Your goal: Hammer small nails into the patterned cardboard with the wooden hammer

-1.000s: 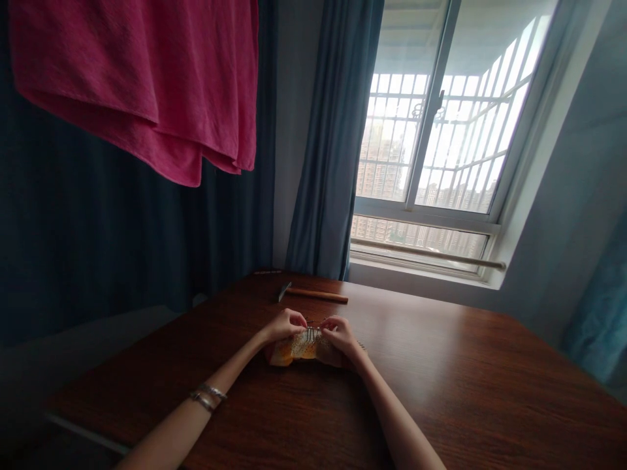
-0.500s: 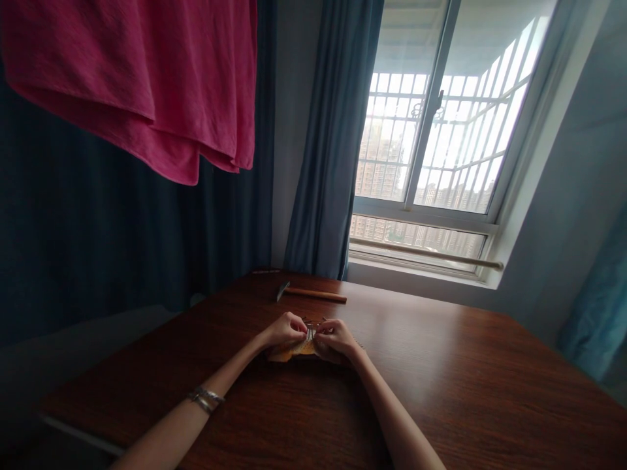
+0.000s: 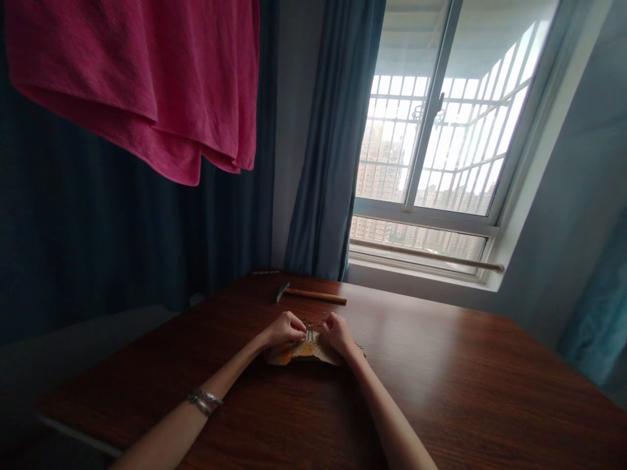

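Observation:
A small light-wood board (image 3: 304, 352) with several upright nails and thin thread strung between them lies on the dark wooden table (image 3: 441, 385). My left hand (image 3: 284, 328) rests at the board's left top edge, fingers pinched together on the thread among the nails. Close on the other side, my right hand (image 3: 337, 333) is curled at the board's right top edge, fingertips pinched on the thread too. The thread itself is too fine to follow. Metal bracelets (image 3: 204, 399) sit on my left wrist.
A hammer (image 3: 309, 295) with a wooden handle lies beyond the board near the table's far edge. A pink cloth (image 3: 147, 78) hangs overhead at the left. Blue curtains (image 3: 328, 143) and a barred window (image 3: 441, 143) stand behind the table.
Both hands stay on the board. They drew close together over the nails half a second ago, and now the right hand has shifted slightly right and up; the board lies flatter.

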`<state>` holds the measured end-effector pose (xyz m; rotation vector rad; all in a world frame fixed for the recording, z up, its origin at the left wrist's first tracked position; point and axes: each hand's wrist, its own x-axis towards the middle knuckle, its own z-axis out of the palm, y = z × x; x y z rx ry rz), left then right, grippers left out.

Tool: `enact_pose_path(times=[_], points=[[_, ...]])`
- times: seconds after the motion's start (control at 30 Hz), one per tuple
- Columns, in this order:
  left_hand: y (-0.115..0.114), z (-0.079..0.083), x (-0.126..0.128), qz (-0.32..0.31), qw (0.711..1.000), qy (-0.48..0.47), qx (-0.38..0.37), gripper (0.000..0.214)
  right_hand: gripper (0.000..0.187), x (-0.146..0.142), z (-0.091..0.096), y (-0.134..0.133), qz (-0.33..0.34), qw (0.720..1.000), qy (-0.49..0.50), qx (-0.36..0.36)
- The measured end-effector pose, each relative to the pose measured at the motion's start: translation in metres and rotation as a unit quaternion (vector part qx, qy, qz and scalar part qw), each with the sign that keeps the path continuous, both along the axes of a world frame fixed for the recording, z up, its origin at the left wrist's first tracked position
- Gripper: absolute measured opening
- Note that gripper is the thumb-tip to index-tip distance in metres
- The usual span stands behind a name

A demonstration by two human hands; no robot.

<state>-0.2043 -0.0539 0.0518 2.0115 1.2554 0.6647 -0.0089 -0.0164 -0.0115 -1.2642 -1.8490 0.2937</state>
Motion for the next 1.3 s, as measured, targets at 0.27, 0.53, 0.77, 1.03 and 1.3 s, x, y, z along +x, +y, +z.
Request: enact_pose_path(times=[0.27,0.53,0.77,1.03,1.3], points=[[0.003,-0.002,0.006,0.029,0.999,-0.022,-0.011,0.021,0.009,-0.005,-0.004,-0.001,-0.045,0.997,-0.057,0.006],[0.013,-0.01,0.0,0.035,0.997,-0.062,-0.041,0.021,0.022,-0.009,0.002,-0.016,-0.06,0.994,-0.089,0.035],[0.041,-0.015,-0.005,0.113,0.986,-0.111,-0.043,0.026,0.027,-0.012,0.003,-0.019,-0.063,0.989,-0.121,0.057],[0.085,-0.006,-0.001,0.192,0.97,0.133,0.069,0.012,0.023,-0.013,0.005,-0.021,-0.072,0.989,-0.11,0.069],[0.095,-0.012,0.005,0.206,0.966,0.149,0.054,0.008,0.015,-0.009,0.006,-0.023,-0.07,0.991,-0.085,0.077]])
